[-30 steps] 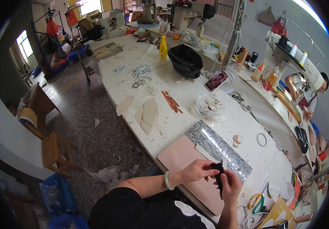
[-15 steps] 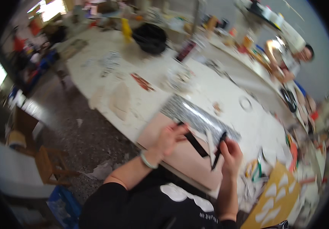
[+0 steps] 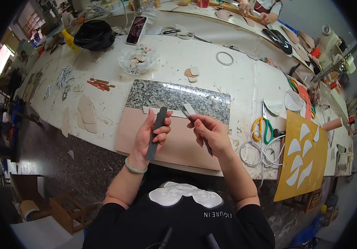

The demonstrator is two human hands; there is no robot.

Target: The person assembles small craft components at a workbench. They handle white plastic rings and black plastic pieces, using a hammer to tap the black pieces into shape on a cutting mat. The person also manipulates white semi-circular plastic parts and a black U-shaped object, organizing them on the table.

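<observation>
Wrapped in the fingers of my left hand (image 3: 142, 139) is a dark grey flat bar (image 3: 157, 132), tilted and held upright over the board. My right hand (image 3: 211, 135) is closed round a slim dark tool (image 3: 206, 145); its upper end sits by a short white strip (image 3: 189, 108), and I cannot tell whether they touch. Both hands are above a pinkish-tan sheet (image 3: 178, 153) at the table's near edge. Behind them lies a speckled grey stone slab (image 3: 166, 94), with a long white strip (image 3: 172, 113) along its near edge.
Scissors (image 3: 264, 124) and a white cord (image 3: 255, 153) lie to the right, beside a yellow board (image 3: 284, 174) with white cut pieces. Farther back are a plastic bag of scraps (image 3: 137, 60), a phone (image 3: 137, 30) and a black bag (image 3: 94, 35). A co-worker's hands (image 3: 265, 17) show beyond.
The view has swung and levelled, so the table sits straighter. My left hand now grips the dark bar upright, and my hands have come closer together.
</observation>
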